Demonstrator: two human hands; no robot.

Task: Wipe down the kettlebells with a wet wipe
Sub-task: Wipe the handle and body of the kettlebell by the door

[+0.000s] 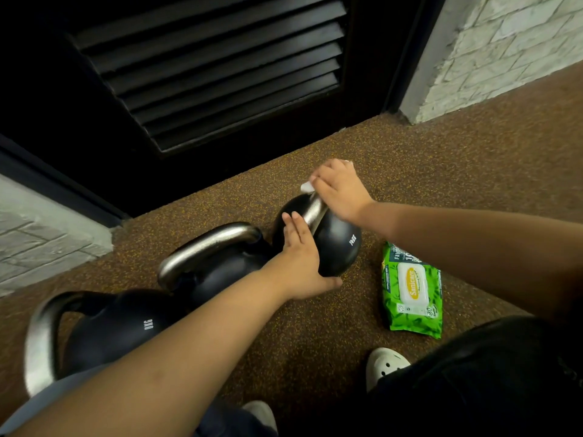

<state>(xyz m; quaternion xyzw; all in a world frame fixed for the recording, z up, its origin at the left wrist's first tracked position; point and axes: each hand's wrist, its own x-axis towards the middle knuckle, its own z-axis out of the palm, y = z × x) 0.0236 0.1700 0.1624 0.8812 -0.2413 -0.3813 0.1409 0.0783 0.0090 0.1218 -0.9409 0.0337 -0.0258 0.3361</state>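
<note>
Kettlebells stand three in a line on the speckled brown rubber floor [315, 326], running from lower left to centre: the near kettlebell [110, 329], the middle kettlebell [217, 269] and the far kettlebell [337, 247]. All are black with bare steel handles, and the near and far ones carry small white weight print that is too blurred to read.

The far kettlebell is the one being handled. The right hand [342, 192] sits on top of its steel handle [314, 212] with fingers curled over a white wet wipe [306, 186], a corner of which pokes out at the fingertips. The left hand [303, 263] lies flat against the bell's left side, fingers straight and together pointing up towards the handle, and the thumb spread along the bell's lower edge.

The left forearm crosses in front of the middle kettlebell and part of the near one. The left hand hides the spot where the middle and far bells meet, so I cannot tell whether they touch.

Just right of the far kettlebell, apart from it, a green pack of wet wipes [411, 291] lies flat on the floor with its white flap facing up. The right forearm passes above its far end. One white clog [386, 364] shows near the pack's lower end beside a dark-clothed knee, and another white clog [262, 413] shows at the bottom edge.

Behind the bells is a black louvred door [220, 74], with a white painted brick wall [504, 52] to its right and a second stretch of white brick wall [41, 241] to its left.
</note>
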